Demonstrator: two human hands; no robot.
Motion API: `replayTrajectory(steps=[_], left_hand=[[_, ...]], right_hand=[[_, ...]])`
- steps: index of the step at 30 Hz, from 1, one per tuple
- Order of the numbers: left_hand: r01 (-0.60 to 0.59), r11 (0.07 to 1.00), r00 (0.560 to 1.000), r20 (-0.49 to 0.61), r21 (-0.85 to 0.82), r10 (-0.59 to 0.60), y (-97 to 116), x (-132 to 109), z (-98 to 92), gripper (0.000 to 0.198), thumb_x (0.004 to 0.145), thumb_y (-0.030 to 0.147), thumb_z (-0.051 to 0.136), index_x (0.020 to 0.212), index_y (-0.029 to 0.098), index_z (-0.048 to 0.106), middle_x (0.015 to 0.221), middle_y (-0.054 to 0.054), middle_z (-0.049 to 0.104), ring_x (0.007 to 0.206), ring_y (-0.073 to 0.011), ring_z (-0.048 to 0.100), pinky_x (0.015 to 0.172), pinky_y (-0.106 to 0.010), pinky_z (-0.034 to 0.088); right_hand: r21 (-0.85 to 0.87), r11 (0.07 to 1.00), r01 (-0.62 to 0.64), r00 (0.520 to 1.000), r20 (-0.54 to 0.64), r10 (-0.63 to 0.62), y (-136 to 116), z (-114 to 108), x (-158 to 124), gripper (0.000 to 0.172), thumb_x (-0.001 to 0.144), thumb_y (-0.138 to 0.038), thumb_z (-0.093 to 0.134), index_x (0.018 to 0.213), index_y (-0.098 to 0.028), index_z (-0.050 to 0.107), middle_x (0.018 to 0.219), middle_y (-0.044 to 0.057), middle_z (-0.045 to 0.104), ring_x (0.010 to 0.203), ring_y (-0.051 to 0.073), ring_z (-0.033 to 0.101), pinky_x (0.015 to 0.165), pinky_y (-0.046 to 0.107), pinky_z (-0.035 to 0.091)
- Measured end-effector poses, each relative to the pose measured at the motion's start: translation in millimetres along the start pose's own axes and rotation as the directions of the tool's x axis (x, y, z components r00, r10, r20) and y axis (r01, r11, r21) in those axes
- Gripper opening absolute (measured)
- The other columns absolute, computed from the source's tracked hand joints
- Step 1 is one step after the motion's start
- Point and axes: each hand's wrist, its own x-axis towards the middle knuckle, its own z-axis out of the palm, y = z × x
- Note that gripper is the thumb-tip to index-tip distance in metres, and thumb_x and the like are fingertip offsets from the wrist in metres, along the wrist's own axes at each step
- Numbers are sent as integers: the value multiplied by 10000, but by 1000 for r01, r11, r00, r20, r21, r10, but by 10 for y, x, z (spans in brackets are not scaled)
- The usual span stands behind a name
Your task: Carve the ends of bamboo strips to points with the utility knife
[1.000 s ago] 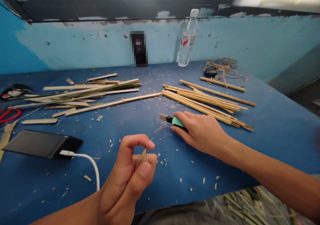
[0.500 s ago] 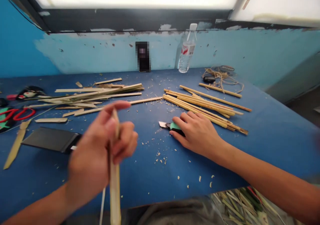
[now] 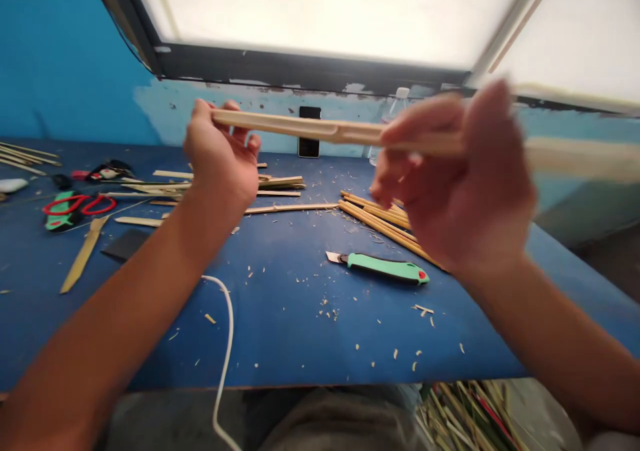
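Observation:
A pale bamboo strip is held up across the view, nearly level, above the blue table. My left hand pinches its left end between thumb and fingers. Farther along, my right hand grips the strip too, its thumb and fingertips blurred by motion. The strip's right end runs past that hand and smears toward the frame edge. On the table below lies a green utility knife with its blade out to the left, touched by neither hand.
Several round bamboo sticks lie behind the knife. At left are split bamboo strips, red-handled scissors and another green cutter. A phone and a bottle stand by the wall. A white cable crosses the front edge.
My right hand has let go of the utility knife and risen to the strip. The strip has gone from upright to level, lifted by my left hand. The view has tilted up.

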Motion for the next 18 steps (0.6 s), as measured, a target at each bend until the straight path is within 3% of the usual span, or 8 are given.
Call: replayTrajectory(steps=[2, 4, 5, 7, 11, 14, 17, 18], left_hand=[[85, 994, 993, 78, 63, -90, -185, -139, -106, 229, 983, 449, 617, 908, 234, 593, 891, -28, 620, 774, -202, 589, 654, -324, 484], [151, 975, 971, 162, 160, -177, -357, -336, -221, 221, 983, 389, 632, 899, 186, 600, 873, -9, 619, 738, -165, 586, 663, -302, 493], [177, 958, 950, 214, 225, -226, -422, -435, -271, 198, 966, 350, 672, 899, 173, 616, 880, -5, 632, 728, -155, 590, 669, -300, 503], [191, 915, 896, 317, 355, -310, -490, -589, -330, 170, 915, 281, 749, 870, 152, 649, 855, 2, 653, 731, -155, 609, 704, -313, 522], [78, 879, 859, 416, 470, -298, -426, -690, -280, 219, 801, 158, 812, 1001, 185, 727, 1007, -8, 719, 849, -145, 635, 789, -277, 500], [22, 865, 799, 512, 501, -317, -356, -724, -219, 222, 869, 215, 738, 1090, 205, 761, 996, -16, 751, 764, -132, 625, 696, -258, 492], [-5, 855, 733, 583, 519, -350, -367, -810, -239, 242, 913, 277, 708, 1141, 217, 763, 948, -12, 767, 736, -132, 636, 675, -257, 503], [-14, 851, 719, 597, 526, -357, -384, -841, -259, 237, 908, 271, 717, 1134, 218, 766, 954, -12, 769, 748, -132, 646, 687, -256, 510]], right_hand=[[-192, 971, 144, 942, -273, -193, -181, -83, 231, 456, 1057, -413, 516, 672, -227, 674, 591, -23, 446, 537, 125, 550, 444, 281, 403], [-172, 954, 245, 874, -388, -294, -290, -189, 450, 611, 1088, -423, 339, 551, -242, 567, 586, -39, 362, 510, 88, 498, 449, 272, 374], [-97, 962, 255, 857, -438, -272, -319, -228, 556, 646, 1094, -314, 258, 496, -230, 487, 576, -54, 317, 493, 39, 446, 508, 231, 374], [76, 987, 145, 896, -432, -98, -334, -238, 751, 645, 1029, -108, 44, 491, -212, 385, 552, -73, 303, 503, 15, 431, 605, 230, 386], [62, 993, -103, 938, -328, 117, -257, 16, 1022, 497, 943, -211, -27, 541, -207, 265, 573, -91, 252, 450, 9, 293, 540, 263, 225], [68, 983, -172, 961, -205, 182, -134, 226, 1102, 488, 823, -256, -231, 555, -210, 173, 629, -60, 133, 450, 7, 230, 550, 267, 156], [84, 973, -213, 968, -117, 222, 33, 298, 1154, 478, 802, -325, -272, 591, -216, 142, 625, -65, 85, 442, 3, 172, 564, 263, 144], [20, 983, -185, 981, -53, 185, 94, 300, 1176, 460, 808, -331, -267, 607, -216, 131, 618, -71, 78, 433, -7, 163, 571, 253, 154]])
